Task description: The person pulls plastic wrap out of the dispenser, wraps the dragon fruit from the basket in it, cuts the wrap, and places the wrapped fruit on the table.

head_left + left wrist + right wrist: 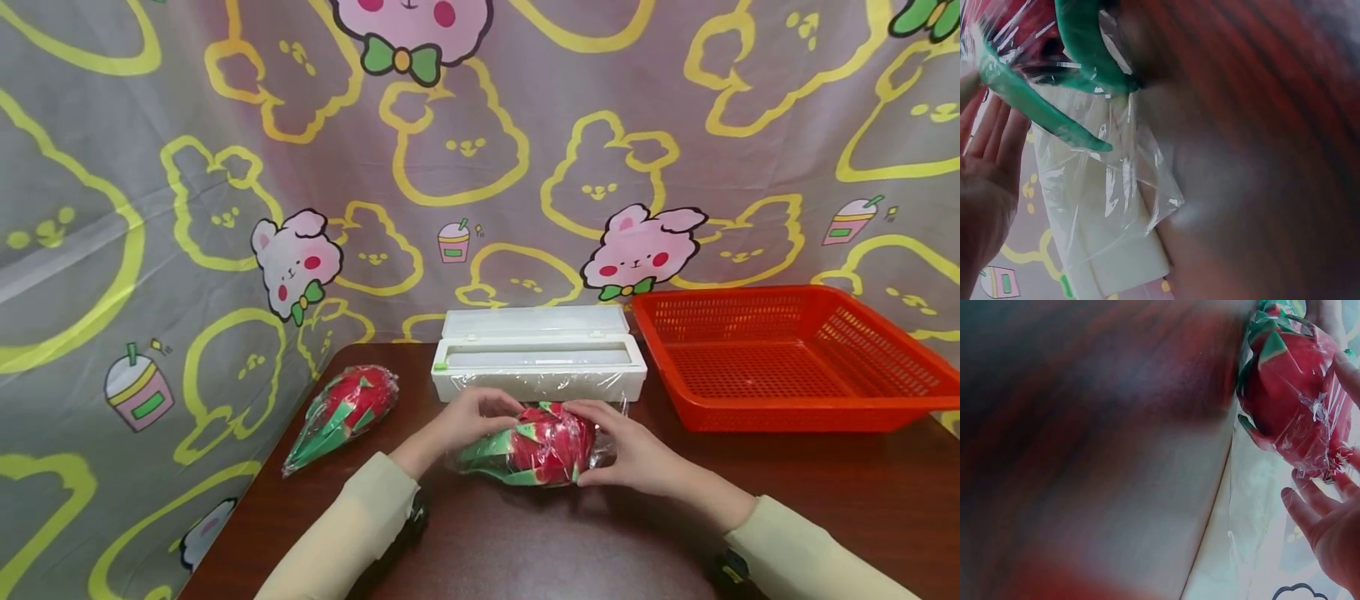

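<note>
A dragon fruit (551, 446), red with green leaf tips, lies in clear cling film just above or on the table in front of a white film dispenser (540, 383). My left hand (480, 417) holds it near the leafy end; in the left wrist view loose film (1110, 187) hangs past the green tips. At the rounded red end my right hand (637, 454) grips it, the thumb on one side and the fingers on the other. The right wrist view shows the film bunched and wrinkled at that end of the fruit. Part of each palm is hidden.
Another film-wrapped dragon fruit (360, 400) lies at the left of the dark wooden table (525, 550). A red plastic basket (810, 417) stands at the right. The dispenser's clear lid (536, 323) is raised. Behind hangs a patterned cloth (510, 175).
</note>
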`<state>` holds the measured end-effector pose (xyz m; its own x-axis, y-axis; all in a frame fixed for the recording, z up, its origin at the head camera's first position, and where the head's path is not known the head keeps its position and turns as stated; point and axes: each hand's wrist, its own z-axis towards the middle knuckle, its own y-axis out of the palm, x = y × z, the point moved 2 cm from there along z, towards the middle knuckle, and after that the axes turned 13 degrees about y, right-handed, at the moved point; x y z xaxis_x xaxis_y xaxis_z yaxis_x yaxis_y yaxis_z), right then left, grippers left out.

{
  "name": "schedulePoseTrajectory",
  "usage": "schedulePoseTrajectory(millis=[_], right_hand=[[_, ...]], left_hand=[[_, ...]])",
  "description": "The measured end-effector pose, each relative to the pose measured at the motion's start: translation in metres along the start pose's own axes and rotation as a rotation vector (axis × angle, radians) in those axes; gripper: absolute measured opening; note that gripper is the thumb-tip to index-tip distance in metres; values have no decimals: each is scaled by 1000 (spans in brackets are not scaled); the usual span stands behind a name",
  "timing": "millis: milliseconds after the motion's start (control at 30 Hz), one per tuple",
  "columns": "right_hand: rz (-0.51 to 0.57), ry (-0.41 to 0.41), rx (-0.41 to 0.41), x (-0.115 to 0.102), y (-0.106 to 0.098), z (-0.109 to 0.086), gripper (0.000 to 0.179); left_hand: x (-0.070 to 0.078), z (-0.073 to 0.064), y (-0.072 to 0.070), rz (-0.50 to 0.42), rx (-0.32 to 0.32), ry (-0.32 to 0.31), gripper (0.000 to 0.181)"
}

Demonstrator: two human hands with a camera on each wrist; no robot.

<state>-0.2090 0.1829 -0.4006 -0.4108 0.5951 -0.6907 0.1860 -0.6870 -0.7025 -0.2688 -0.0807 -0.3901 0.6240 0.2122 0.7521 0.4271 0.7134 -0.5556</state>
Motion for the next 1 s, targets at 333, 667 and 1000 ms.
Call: schedulePoseTrajectory(millis=[333, 667, 1000], right_hand=[[-32, 20, 24, -1, 0, 4, 90], [-3, 55, 21, 6, -5, 10, 87], [-6, 109, -1, 10, -9, 23, 82]], left_hand=[[12, -23, -16, 121, 112, 196, 23], [11, -33, -1, 247, -107, 128, 65], [5, -22, 2, 427, -121, 63, 71]])
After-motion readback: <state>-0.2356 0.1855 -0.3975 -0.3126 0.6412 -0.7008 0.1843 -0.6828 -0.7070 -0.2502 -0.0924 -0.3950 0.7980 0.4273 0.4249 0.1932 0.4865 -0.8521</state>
